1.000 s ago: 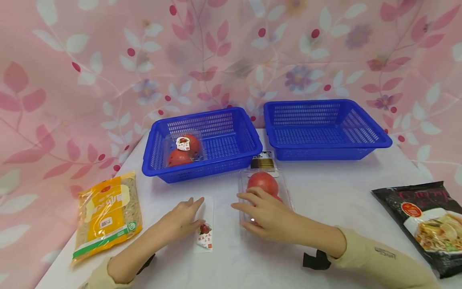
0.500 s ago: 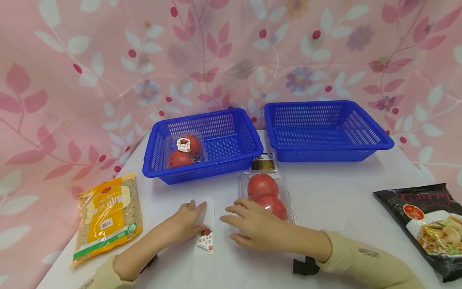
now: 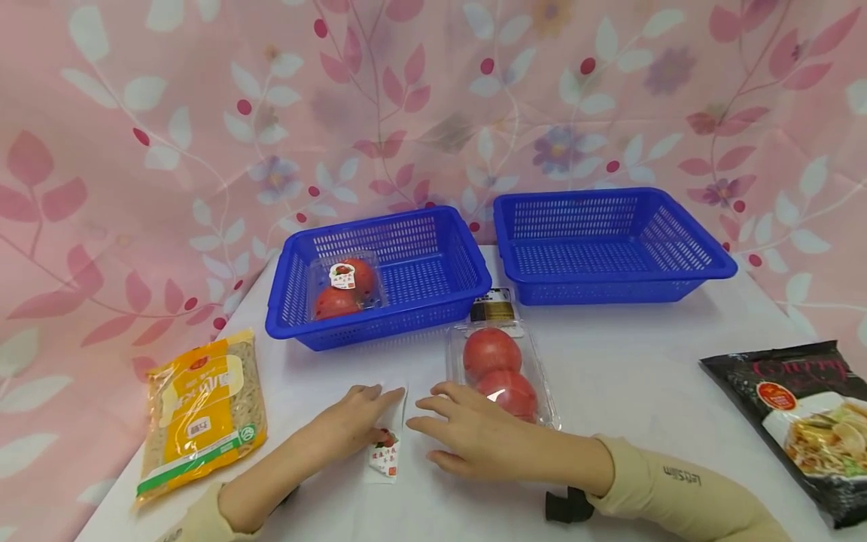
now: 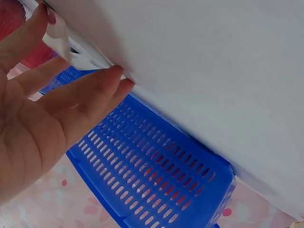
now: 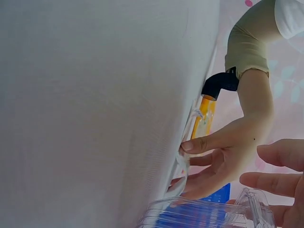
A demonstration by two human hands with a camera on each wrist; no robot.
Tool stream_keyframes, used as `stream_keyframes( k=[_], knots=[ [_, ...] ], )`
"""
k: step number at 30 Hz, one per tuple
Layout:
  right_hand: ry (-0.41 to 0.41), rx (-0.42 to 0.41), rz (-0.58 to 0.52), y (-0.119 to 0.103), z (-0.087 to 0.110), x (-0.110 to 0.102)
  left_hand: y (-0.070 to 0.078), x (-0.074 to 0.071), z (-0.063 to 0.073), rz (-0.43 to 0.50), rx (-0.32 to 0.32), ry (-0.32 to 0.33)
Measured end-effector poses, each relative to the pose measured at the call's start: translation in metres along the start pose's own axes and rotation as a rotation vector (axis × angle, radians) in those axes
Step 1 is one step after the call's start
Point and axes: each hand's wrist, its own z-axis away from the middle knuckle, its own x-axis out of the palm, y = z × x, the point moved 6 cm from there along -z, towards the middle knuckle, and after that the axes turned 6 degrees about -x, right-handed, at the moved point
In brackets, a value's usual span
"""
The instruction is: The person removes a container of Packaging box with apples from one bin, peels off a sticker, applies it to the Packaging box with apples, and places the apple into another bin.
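In the head view my left hand (image 3: 348, 425) rests on a white label strip (image 3: 384, 459) printed with red fruit, its fingertips and thumb pressing it to the table. The left wrist view has the strip's loose part curling up (image 4: 57, 40) beside the fingers. My right hand (image 3: 470, 436) hovers with spread fingers between the strip and a clear plastic box (image 3: 457, 346). Inside that box lie two red round fruits (image 3: 492, 354). The right hand holds nothing and partly covers the box's near end.
A blue basket (image 3: 400, 312) at the back left holds another box of red fruit (image 3: 339, 301) with a label on it. Another blue basket (image 3: 609, 290) stands at right. A yellow packet (image 3: 203, 410) lies left, a black noodle packet (image 3: 799, 421) right, a black-and-gold pack (image 3: 493, 309) behind the box.
My right hand has moved off the box's fruit, leftward and nearer to me, towards the strip. The left hand stays on the strip, its fingers shifting slightly.
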Motion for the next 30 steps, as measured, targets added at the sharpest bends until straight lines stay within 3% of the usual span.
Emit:
stream_keyframes(
  k=[5, 8, 16, 24, 30],
  knots=[
    [0.005, -0.004, -0.008, -0.001, 0.0, 0.0, 0.009, -0.004, 0.001, -0.006, 0.156, 0.099],
    [0.006, -0.002, -0.034, 0.0, 0.0, 0.0, 0.012, -0.004, 0.001, -0.013, 0.204, 0.125],
    [-0.009, 0.0, -0.082, 0.001, 0.0, 0.001, 0.014, -0.002, 0.0, 0.027, 0.07, 0.052],
    [0.006, 0.005, -0.121, 0.004, 0.0, 0.0, 0.017, -0.011, 0.001, 0.045, 0.145, 0.093],
    [0.045, 0.009, -0.146, 0.009, 0.0, -0.004, 0.013, -0.029, 0.001, 0.137, 0.096, 0.144]
  ],
)
